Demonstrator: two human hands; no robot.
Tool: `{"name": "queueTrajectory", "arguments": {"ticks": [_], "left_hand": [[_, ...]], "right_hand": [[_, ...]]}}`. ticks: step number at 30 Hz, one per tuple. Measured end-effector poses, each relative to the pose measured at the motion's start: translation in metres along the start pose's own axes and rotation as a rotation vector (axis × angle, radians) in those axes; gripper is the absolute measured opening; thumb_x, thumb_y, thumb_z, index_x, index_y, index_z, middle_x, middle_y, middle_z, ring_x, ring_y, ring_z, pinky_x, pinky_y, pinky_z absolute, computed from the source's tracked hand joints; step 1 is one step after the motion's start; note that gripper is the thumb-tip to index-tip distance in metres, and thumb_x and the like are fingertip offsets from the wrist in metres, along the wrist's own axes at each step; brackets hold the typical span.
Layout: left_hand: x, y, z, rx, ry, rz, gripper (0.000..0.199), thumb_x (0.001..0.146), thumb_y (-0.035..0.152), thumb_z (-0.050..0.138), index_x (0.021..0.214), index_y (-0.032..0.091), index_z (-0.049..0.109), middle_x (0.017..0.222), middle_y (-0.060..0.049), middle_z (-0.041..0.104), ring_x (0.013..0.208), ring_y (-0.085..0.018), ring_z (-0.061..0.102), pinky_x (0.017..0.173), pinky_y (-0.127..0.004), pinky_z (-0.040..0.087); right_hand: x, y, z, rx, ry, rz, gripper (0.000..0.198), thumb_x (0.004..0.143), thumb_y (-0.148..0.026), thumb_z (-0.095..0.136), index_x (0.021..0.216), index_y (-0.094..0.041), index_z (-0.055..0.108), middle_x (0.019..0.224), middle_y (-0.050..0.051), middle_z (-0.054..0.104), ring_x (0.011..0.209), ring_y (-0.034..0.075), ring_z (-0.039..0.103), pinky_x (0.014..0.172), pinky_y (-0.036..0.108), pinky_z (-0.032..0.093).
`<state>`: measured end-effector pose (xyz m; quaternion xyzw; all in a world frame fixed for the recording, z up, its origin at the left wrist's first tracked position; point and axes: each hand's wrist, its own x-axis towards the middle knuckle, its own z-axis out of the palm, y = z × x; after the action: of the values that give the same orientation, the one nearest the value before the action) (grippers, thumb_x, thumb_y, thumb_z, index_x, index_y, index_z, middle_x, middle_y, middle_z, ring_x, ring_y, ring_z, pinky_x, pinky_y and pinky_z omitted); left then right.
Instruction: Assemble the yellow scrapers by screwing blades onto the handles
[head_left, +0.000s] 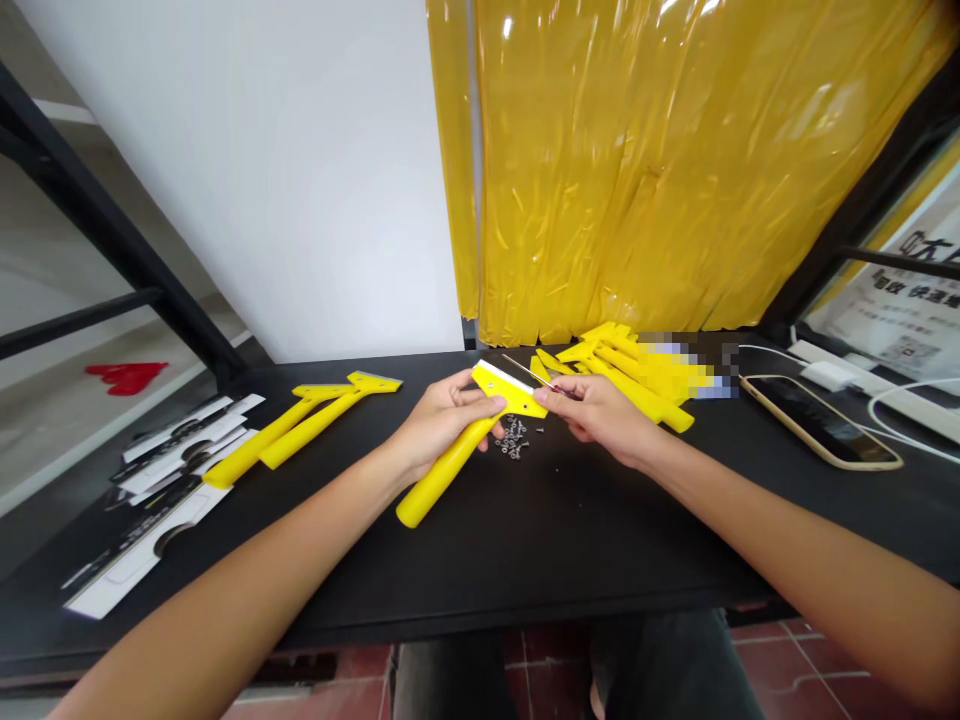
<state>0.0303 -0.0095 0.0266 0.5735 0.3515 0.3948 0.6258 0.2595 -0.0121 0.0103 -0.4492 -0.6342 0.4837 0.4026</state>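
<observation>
My left hand (454, 415) is closed round the neck of a yellow scraper (442, 475), its head up and its handle slanting toward me. A pale metal strip runs along the head's far edge. My right hand (589, 405) is closed, thumb and fingertips at the head's right end. Out of that hand a thin metal rod (525, 369), like a screwdriver shaft, points up and left; whatever handle it has is hidden. Just beneath the scraper head lie small screws and nuts (514, 436) in a loose pile.
On the left, two yellow scrapers (319, 412) lie near black-and-white cardboard sleeves (169, 510). More yellow scraper parts (637, 375) are heaped behind my right hand. A phone (821, 420), white cables and a power strip (892, 390) occupy the right. Yellow plastic sheeting (660, 170) hangs behind the black table (480, 570).
</observation>
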Motion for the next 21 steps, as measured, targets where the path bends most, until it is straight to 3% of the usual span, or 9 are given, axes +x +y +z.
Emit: {"name": "queueTrajectory", "arguments": {"ticks": [7,10,13,15,21], "left_hand": [[-0.003,0.004,0.002,0.095,-0.019,0.043,0.040,0.081,0.032,0.078,0.114,0.014,0.064,0.087,-0.007,0.070,0.065,-0.014,0.063,0.051,-0.025,0.048],[-0.003,0.003,0.001,0.279,0.045,0.048,0.062,0.081,0.038,0.077,0.133,0.015,0.053,0.088,-0.007,0.070,0.065,-0.017,0.064,0.051,-0.027,0.049],[-0.005,-0.002,0.001,0.505,0.131,0.096,0.096,0.076,0.039,0.080,0.155,0.021,0.027,0.090,-0.006,0.069,0.065,-0.018,0.063,0.050,-0.026,0.047],[-0.007,-0.004,0.001,0.634,0.158,0.156,0.104,0.075,0.037,0.080,0.159,0.024,0.020,0.092,-0.005,0.069,0.064,-0.017,0.062,0.053,-0.026,0.047],[-0.007,0.000,-0.006,1.018,0.248,0.304,0.074,0.087,0.031,0.064,0.156,0.025,0.036,0.084,-0.001,0.064,0.063,-0.015,0.056,0.063,-0.028,0.046]], "right_hand": [[-0.004,-0.007,0.004,0.121,-0.049,-0.016,0.040,0.083,-0.052,0.074,0.071,-0.021,0.050,0.059,-0.007,0.033,0.047,0.007,0.023,0.042,0.026,0.014],[-0.004,-0.006,0.007,0.189,-0.039,0.031,0.043,0.083,-0.050,0.074,0.070,-0.022,0.045,0.057,-0.009,0.029,0.046,0.006,0.019,0.042,0.026,0.011],[-0.003,-0.003,0.009,0.222,-0.025,0.053,0.044,0.085,-0.051,0.072,0.069,-0.022,0.043,0.056,-0.009,0.026,0.046,0.006,0.018,0.043,0.027,0.010],[-0.003,-0.003,0.010,0.169,0.012,0.021,0.042,0.085,-0.054,0.071,0.071,-0.022,0.047,0.057,-0.008,0.029,0.046,0.006,0.021,0.043,0.027,0.013],[-0.002,-0.006,0.010,0.236,-0.049,0.069,0.043,0.086,-0.061,0.067,0.077,-0.023,0.048,0.056,-0.010,0.023,0.045,0.007,0.015,0.042,0.026,0.009]]}}
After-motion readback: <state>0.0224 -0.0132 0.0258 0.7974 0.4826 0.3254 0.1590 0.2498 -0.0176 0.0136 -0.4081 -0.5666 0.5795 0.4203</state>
